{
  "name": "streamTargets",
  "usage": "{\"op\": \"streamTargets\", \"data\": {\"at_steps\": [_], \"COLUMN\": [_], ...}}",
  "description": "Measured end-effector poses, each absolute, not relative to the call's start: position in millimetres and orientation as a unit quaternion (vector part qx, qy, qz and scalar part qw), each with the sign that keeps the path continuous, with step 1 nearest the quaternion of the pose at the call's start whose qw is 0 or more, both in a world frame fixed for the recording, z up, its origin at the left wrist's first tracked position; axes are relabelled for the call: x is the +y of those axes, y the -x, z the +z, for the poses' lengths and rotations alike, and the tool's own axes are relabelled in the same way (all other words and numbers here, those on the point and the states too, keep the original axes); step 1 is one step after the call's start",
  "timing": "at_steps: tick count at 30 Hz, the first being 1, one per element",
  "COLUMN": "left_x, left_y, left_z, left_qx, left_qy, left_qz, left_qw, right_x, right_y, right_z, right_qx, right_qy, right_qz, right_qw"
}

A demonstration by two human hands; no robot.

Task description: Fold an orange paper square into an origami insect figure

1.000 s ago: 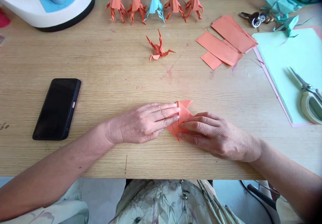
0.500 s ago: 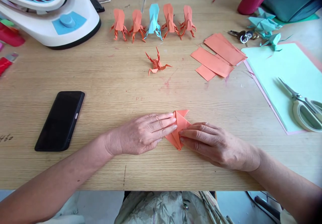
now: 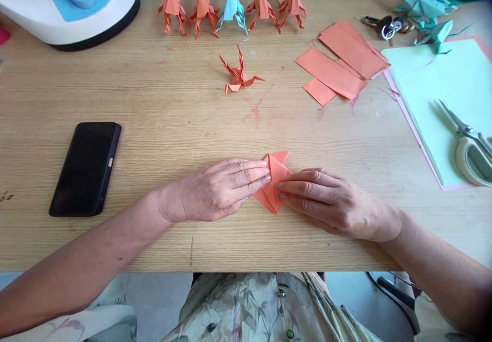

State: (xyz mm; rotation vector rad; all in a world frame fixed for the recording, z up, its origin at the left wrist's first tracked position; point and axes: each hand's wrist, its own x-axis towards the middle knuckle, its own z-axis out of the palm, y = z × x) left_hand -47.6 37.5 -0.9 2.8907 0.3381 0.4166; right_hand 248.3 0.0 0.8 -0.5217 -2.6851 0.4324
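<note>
Folded orange paper is lying near the front edge of the wooden table. From the left, a black phone is resting flat; next, the left hand is laying straight, unclenched fingers over the paper's left side. The right hand is bending its fingers onto the right side; whether it is pinching, I cannot tell. Farther right, scissors are resting on pale green sheets.
</note>
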Motion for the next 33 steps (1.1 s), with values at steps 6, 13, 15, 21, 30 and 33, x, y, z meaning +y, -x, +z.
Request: {"op": "streamTargets", "data": {"at_steps": [6, 13, 15, 21, 30, 33], "left_x": [30.5, 26.3, 22.6, 13.4, 14.9, 15.3], "left_y": [45.6, 45.5, 43.6, 39.4, 43.4, 44.6], "left_z": [-4.2, -0.5, 0.7, -0.7, -5.0, -7.1], "left_qx": [0.130, 0.123, 0.131, 0.163, 0.154, 0.151], "left_qy": [-0.977, -0.982, -0.980, -0.972, -0.965, -0.962], "left_qz": [0.149, 0.121, 0.125, 0.142, 0.173, 0.186], "left_qw": [0.080, 0.078, 0.077, 0.097, 0.120, 0.128], "right_x": [1.2, 5.0, 5.9, 8.7, 9.3, 10.3], "right_y": [-248.8, -253.0, -255.3, -259.6, -259.8, -260.5], "right_z": [-1.0, 0.6, 1.8, 6.4, 6.4, 5.7], "right_qx": [-0.945, -0.941, -0.942, -0.942, -0.942, -0.939], "right_qy": [0.228, 0.248, 0.246, 0.243, 0.249, 0.252], "right_qz": [0.130, 0.114, 0.116, 0.139, 0.132, 0.145], "right_qw": [0.194, 0.199, 0.195, 0.183, 0.181, 0.181]}}
